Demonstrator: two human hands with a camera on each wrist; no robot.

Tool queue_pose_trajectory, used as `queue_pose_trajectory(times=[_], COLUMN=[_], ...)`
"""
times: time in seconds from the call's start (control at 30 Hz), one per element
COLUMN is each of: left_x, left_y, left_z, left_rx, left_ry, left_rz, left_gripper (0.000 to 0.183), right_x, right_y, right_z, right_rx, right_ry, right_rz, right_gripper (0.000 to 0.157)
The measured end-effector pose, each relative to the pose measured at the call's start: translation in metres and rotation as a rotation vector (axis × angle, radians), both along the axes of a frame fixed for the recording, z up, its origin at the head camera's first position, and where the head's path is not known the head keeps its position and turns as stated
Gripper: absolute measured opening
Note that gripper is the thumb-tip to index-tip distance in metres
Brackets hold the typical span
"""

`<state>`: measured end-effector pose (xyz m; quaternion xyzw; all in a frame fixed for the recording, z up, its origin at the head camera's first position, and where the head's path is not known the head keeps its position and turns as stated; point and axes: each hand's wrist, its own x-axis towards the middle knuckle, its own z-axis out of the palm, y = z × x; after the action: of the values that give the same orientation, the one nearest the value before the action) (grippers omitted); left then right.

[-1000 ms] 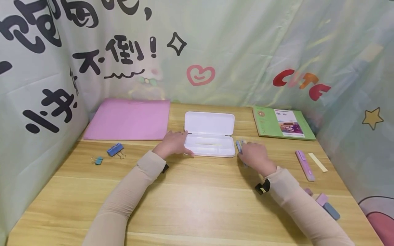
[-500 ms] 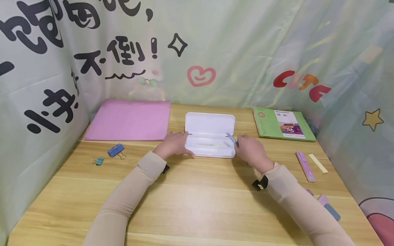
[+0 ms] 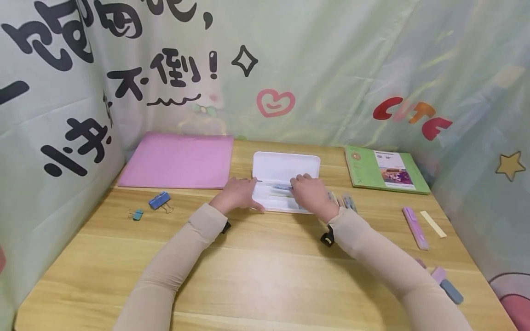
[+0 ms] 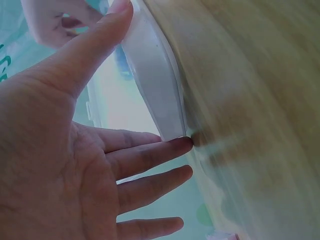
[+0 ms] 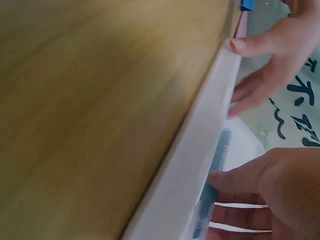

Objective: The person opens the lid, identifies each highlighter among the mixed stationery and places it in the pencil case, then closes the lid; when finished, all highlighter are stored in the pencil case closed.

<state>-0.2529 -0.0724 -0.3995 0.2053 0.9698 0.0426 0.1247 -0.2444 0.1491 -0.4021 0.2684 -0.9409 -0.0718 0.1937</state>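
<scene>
A white pencil case point(image 3: 285, 165) lies with its lid raised, in the middle of the table toward the back. At its left end my left hand point(image 3: 237, 194) holds it, thumb at the front corner and fingers at the back one; the left wrist view has the case's white end wall point(image 4: 157, 85) between them. My right hand point(image 3: 310, 194) pinches a slim blue pen point(image 5: 220, 155) between thumb and fingers, low over the case's tray. In the head view the pen points left, its right part hidden by the hand.
Several pens point(image 3: 348, 202) lie just right of the case. Farther right are a purple pen-shaped item point(image 3: 415, 228), a cream strip point(image 3: 433, 224) and erasers point(image 3: 451, 291). A green book point(image 3: 364, 172), a pink folder point(image 3: 178, 161) and binder clips point(image 3: 159, 200) lie around.
My right hand has lifted the blue pen from beside the case and carried it left, over the tray. The pens to the right have come into sight. My left hand keeps its place.
</scene>
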Motion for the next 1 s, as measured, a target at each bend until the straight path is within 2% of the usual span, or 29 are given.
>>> queue_pose_trajectory(times=[0.17, 0.33, 0.43, 0.57, 0.77, 1.0], left_x=[-0.002, -0.003, -0.002, -0.003, -0.003, -0.002], left_y=[0.002, 0.002, 0.001, 0.0, 0.0, 0.0], left_z=[-0.003, -0.005, -0.005, -0.004, -0.003, -0.002], left_rx=[-0.006, -0.012, -0.012, -0.007, -0.004, 0.007], left_ry=[0.013, 0.032, 0.037, 0.035, 0.019, 0.009], left_rz=[-0.001, -0.009, -0.013, -0.015, -0.012, -0.008], left_gripper=[0.112, 0.11, 0.11, 0.11, 0.111, 0.111], right_x=[-0.003, -0.002, 0.0, 0.002, 0.007, 0.019], right_y=[-0.006, -0.008, -0.008, -0.003, 0.018, 0.042], right_z=[-0.009, -0.012, -0.01, -0.008, -0.002, 0.007], right_rx=[0.027, 0.09, 0.091, 0.051, -0.037, -0.118], right_ry=[0.005, -0.054, -0.094, -0.116, -0.08, -0.091], right_rz=[0.041, 0.046, 0.046, 0.05, 0.049, -0.057], right_gripper=[0.012, 0.012, 0.013, 0.014, 0.013, 0.012])
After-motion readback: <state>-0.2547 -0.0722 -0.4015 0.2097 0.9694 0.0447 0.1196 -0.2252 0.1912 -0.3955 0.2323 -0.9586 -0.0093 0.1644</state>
